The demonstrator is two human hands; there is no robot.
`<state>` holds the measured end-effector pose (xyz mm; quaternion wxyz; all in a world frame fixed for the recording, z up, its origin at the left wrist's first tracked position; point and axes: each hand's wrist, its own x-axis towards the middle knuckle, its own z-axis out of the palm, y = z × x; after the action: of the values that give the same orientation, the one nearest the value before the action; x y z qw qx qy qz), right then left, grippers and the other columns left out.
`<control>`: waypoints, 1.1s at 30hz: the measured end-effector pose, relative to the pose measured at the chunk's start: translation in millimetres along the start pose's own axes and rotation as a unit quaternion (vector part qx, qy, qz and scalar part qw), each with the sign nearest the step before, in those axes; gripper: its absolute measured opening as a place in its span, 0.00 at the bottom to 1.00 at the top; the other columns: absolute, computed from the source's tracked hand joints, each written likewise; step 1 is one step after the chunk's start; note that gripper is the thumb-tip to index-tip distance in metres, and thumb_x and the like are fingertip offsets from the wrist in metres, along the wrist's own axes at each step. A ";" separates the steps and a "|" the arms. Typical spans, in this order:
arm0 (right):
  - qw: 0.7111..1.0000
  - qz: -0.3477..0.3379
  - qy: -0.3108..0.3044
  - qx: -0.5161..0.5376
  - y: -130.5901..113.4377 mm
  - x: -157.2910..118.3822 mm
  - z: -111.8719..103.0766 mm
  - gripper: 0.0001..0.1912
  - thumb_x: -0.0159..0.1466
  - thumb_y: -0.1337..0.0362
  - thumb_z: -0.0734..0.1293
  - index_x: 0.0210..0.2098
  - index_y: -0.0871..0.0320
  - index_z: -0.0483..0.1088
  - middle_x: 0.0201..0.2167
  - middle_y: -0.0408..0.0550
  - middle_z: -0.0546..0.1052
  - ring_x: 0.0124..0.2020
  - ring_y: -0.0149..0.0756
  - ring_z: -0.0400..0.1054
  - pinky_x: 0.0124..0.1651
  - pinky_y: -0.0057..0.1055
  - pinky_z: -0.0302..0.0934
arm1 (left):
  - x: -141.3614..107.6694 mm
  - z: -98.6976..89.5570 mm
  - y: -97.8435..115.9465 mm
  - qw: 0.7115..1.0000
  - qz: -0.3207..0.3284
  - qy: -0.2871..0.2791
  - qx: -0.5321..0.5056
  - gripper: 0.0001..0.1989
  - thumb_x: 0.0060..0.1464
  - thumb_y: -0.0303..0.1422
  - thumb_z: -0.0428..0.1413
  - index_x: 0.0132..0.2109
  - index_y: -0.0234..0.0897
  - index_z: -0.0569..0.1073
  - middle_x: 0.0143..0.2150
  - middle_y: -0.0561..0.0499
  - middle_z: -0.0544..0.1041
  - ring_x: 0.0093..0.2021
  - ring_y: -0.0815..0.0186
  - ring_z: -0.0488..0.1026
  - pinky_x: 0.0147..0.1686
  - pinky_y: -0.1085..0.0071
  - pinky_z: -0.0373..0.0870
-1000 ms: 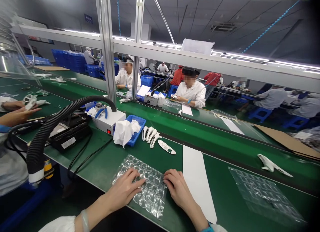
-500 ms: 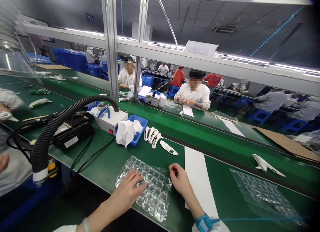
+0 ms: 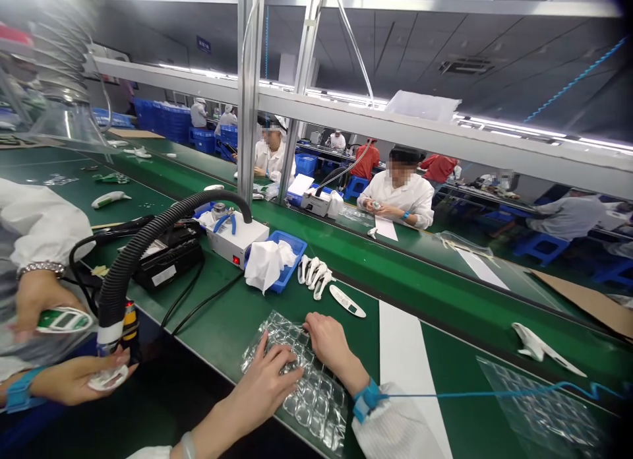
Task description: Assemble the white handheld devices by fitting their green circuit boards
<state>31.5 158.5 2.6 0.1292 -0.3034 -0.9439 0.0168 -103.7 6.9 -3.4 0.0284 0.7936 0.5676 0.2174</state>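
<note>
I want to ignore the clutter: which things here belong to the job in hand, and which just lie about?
In hand:
- clear pocketed sheet, under the left hand, right hand at its far edge

Apparently lying about:
- white strip
- oval white piece
- blue tray
- second clear sheet

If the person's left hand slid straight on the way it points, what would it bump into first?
Probably the right hand, just beyond the fingers of the left hand at the same clear plastic sheet; one view leaves depth unclear.
</note>
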 end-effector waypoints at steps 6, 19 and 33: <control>0.995 0.091 0.018 0.027 25.4 5.3 -5.0 0.10 0.69 0.66 0.57 0.33 0.56 0.65 0.32 0.48 0.74 0.29 0.37 0.68 0.26 0.29 0.47 | -1.5 5.7 -2.3 1.000 0.008 0.013 0.003 0.12 0.60 0.26 0.51 0.49 0.43 0.69 0.47 0.45 0.73 0.54 0.54 0.68 0.58 0.30 0.51; 0.974 0.091 -0.017 0.208 0.5 -94.0 -50.9 0.06 0.67 0.69 0.56 0.34 0.54 0.61 0.31 0.44 0.68 0.30 0.36 0.65 0.32 0.31 0.58 | 1.5 -2.7 -8.3 0.998 -0.041 0.022 -0.046 0.26 0.61 0.36 0.52 0.64 0.45 0.56 0.58 0.44 0.69 0.58 0.55 0.66 0.62 0.41 0.55; 0.996 -0.032 0.043 0.065 18.7 -121.3 -20.4 0.16 0.65 0.78 0.51 0.41 0.59 0.66 0.34 0.52 0.69 0.33 0.40 0.63 0.34 0.37 0.58 | -2.3 8.6 -19.1 0.997 -0.058 0.026 0.038 0.28 0.61 0.45 0.49 0.65 0.43 0.57 0.63 0.40 0.65 0.63 0.45 0.60 0.56 0.44 0.65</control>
<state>142.2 102.8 -8.1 0.1893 -0.2645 -0.9436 0.0615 -118.1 13.4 -17.5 -0.0035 0.7541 0.6210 0.2140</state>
